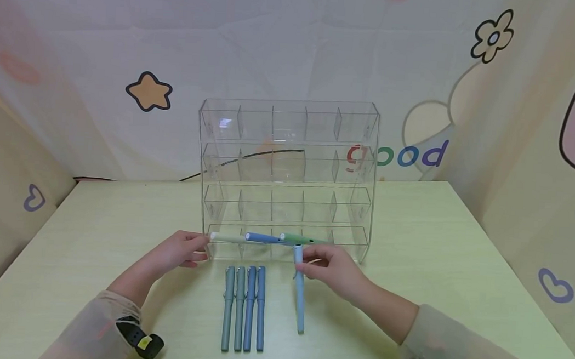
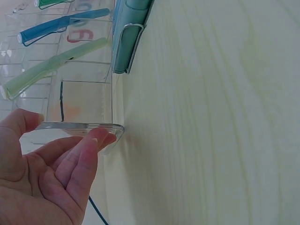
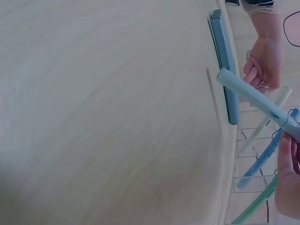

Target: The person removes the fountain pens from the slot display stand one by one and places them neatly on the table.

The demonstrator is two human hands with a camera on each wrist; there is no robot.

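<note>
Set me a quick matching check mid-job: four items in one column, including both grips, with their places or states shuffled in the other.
1. Left grip
2. Right grip
3. Row of four pens
4. Bright green pen

A. In the bottom tier of the clear rack
B. On the table
C. Pinching the clear rack's side
D. Holding the light blue pen

Pairs: 1-C, 2-D, 3-B, 4-A

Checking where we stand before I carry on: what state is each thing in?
Rack: upright on the table
Left hand: gripping the rack's left side
Right hand: holding the light blue pen
Light blue pen: tilted, outside the rack
Pale green pen, blue pen, green pen: aslant in the bottom row
Four pens: lying side by side before the rack
</note>
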